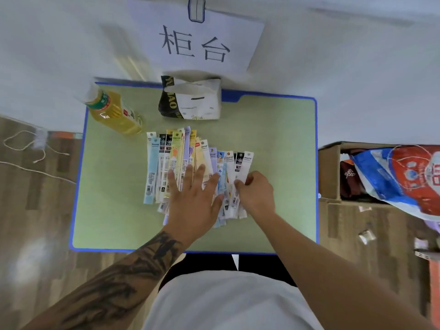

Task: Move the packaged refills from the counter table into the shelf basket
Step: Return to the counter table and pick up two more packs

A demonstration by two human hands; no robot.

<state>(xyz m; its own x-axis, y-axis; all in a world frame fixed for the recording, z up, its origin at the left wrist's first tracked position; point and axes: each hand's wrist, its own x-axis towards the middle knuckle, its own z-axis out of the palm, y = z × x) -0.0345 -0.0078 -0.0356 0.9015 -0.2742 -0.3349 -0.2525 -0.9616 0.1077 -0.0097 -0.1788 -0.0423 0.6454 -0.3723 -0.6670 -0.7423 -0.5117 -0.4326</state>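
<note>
Head view: gathering step. Left hand point(192, 198) lies flat, fingers straight, on the refills point(190, 167) mid-surface; right hand point(256, 191) pinches the right-side packs. Next: bunch and lift; no basket visible.

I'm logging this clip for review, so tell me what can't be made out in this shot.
Head view only:
- Shelf basket: outside the frame.
- Lower ends of the middle refill packs: under the flat left hand.
- How many packs the right hand pinches: its curled fingers cover them.
- Print on the packs and the bottle: too small, blurred.
- Cardboard box contents: covered by a printed bag.
</note>
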